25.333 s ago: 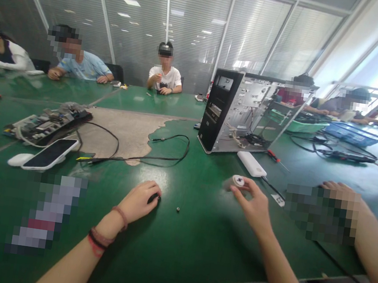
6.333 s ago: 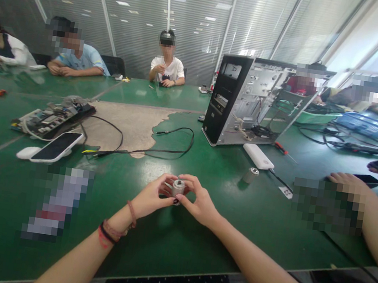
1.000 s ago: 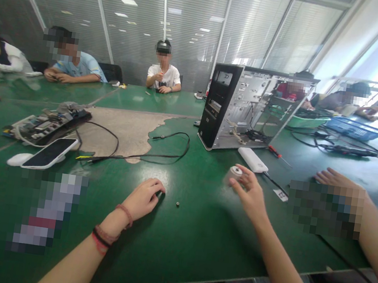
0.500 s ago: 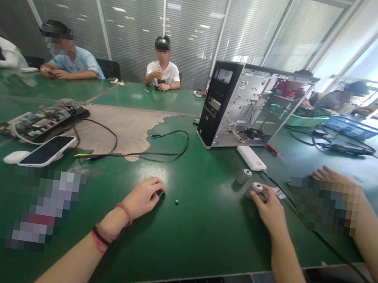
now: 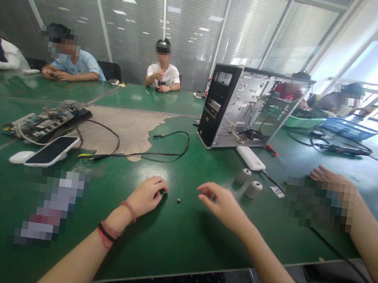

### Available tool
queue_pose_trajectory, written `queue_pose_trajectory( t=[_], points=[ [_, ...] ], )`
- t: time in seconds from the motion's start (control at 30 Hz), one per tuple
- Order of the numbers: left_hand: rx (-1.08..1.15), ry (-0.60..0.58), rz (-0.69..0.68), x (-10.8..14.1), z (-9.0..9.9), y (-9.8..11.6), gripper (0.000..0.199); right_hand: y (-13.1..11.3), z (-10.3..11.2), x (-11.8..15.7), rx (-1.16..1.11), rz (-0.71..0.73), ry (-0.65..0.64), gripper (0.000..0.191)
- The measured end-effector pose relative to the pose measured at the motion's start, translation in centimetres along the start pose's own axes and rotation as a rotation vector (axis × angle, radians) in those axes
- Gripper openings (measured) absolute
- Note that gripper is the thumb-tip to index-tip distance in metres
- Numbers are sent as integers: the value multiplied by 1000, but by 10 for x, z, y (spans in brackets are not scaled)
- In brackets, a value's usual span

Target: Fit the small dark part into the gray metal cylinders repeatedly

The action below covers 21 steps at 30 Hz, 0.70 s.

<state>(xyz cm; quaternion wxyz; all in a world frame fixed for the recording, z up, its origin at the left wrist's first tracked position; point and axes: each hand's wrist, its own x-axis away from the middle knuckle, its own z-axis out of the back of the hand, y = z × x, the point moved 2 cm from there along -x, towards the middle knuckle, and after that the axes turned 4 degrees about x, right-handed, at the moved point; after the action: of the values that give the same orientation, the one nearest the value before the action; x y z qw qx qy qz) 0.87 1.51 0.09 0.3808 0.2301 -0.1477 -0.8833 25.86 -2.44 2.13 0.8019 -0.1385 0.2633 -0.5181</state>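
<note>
My left hand [image 5: 146, 196] rests on the green table with its fingers curled toward the thumb. Whether anything sits inside that curl is hidden. Just right of its fingertips lies a tiny round metallic piece [image 5: 178, 200], too small to identify. On the other side of this piece, my right hand [image 5: 224, 206] hovers over the table, thumb and fingers apart with nothing between them. Beyond it, to the right, stand two short silvery cylinders, a farther one [image 5: 243, 176] and a nearer one [image 5: 253, 190], upright and apart from each other.
An opened computer case [image 5: 215, 107] stands behind a white power bank [image 5: 250, 158] and a screwdriver [image 5: 272, 150]. Another person's hand [image 5: 333, 178] is at right. At left lie a phone [image 5: 52, 150], a circuit assembly [image 5: 47, 121] and a black cable [image 5: 159, 155]. Several people sit around.
My right hand has let go of the nearer cylinder and moved left toward the tiny metallic piece. The cylinder stays standing on the table. My left hand keeps its place and curl.
</note>
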Motion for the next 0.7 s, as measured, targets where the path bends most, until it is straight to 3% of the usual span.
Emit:
queue_pose_trajectory(
  t=[0.1, 0.2, 0.3, 0.37, 0.47, 0.6, 0.7],
  points=[
    [-3, 2, -4, 0, 2, 1, 30, -24, -36, -16, 48, 104, -176, 23],
    [-9, 2, -4, 0, 4, 2, 30, -28, -61, -25, 135, 103, -130, 14],
    [-13, 0, -5, -1, 4, 1, 30, -24, -65, -27, 110, 128, -107, 7],
    [-13, 3, -6, -1, 3, 0, 30, -16, -56, -26, 59, 154, -114, 7],
    [-6, 1, -11, -2, 1, -1, 29, 8, -22, -21, 4, 114, -48, 10],
    [-1, 8, -8, -2, 1, -1, 30, 68, 40, -1, 5, -61, 316, 17],
    [5, 13, 0, -2, 2, -1, 30, 117, 73, 25, 38, -241, 585, 23]
  ],
)
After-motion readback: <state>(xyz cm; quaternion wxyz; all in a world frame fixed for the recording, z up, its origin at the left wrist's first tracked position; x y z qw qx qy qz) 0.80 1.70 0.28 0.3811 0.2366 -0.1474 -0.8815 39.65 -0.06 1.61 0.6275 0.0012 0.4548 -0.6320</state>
